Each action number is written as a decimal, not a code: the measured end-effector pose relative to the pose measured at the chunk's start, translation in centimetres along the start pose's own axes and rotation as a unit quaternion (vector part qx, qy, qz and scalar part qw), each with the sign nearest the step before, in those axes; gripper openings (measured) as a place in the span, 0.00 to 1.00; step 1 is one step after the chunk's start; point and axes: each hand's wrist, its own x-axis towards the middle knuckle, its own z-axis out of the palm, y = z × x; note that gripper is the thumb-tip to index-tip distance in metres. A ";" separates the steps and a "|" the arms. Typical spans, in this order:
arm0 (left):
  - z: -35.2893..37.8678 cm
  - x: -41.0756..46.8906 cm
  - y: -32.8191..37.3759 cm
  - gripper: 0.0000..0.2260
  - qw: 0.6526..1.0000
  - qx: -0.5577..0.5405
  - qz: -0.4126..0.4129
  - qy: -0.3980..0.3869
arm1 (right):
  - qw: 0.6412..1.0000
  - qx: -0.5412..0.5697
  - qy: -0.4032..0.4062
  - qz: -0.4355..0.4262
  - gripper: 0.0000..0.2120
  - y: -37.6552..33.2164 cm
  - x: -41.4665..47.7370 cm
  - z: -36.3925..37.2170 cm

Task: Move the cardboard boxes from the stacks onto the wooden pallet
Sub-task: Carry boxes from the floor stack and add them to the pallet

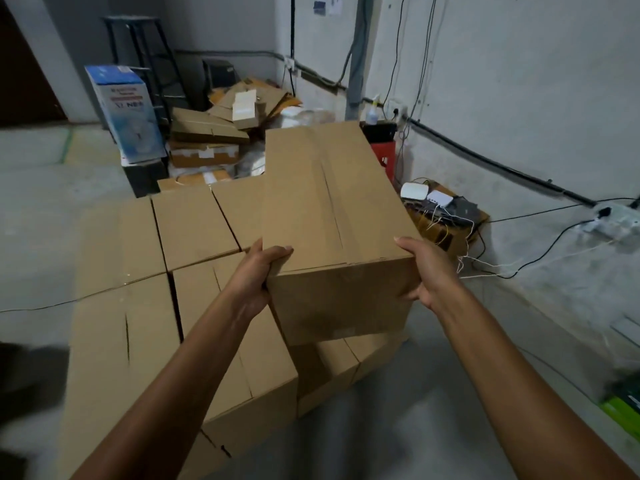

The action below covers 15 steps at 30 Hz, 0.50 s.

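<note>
- Cardboard box [332, 209]: plain brown, flaps closed along a centre seam, carried between both of my hands with its near face towards me. It sits above the right side of the boxes below; whether its far end touches anything is hidden.
- Left hand [256, 275]: grasping the near left corner of the box, thumb over the top edge, fingers out of sight behind the side.
- Right hand [429, 271]: grasping the near right corner, thumb along the upper edge, fingers curled against the right side.
- Lower boxes [332, 368]: directly under the carried box, sitting lower than their neighbours, at the right edge of the group.
- Block of boxes [194, 223]: packed side by side to the left, tops level, reaching to the near left corner of the view.
- Floor [398, 427]: bare grey concrete to the right of the boxes.
- Wooden pallet: not visible. I cannot tell whether the group below is a source stack or the loaded pallet.
- Progress, as a judgement: one box is in transit and many are in the group; the count done and the count left cannot be fixed from here.
- Far side: a small box of electronics [446, 216] by the wall, a red crate [384, 150], a heap of flattened cardboard [221, 123] and a blue and white carton [124, 112].
</note>
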 end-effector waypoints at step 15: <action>8.7 9.3 -9.3 0.13 0.968 -0.046 -0.107 0.220 | 0.975 -0.089 -0.129 0.158 0.25 4.2 21.9 -5.0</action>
